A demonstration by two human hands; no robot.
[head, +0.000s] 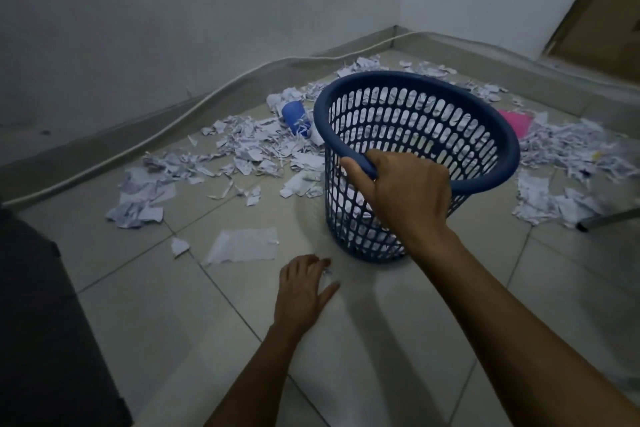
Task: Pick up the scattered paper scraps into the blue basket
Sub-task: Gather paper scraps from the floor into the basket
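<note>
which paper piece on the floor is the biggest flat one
The flat white sheet just ahead of the left hand, lying alone; the other scraps are small and torn.

This looks like the corner of a plain indoor room, probably in a home or a small office. The floor of large pale glazed tiles (398,340) meets bare, white-painted plaster walls (173,10) at a low grey skirting, and a thin white cable (194,104) runs along that skirting into the corner. Right of the corner, a brown wooden door (602,10) stands against the wall. Torn white paper scraps (249,146) lie thick over the tiles out from the corner. Far from the corner, at the near left, sits a dark boxy piece of furniture (45,322). The light is dim.
</note>
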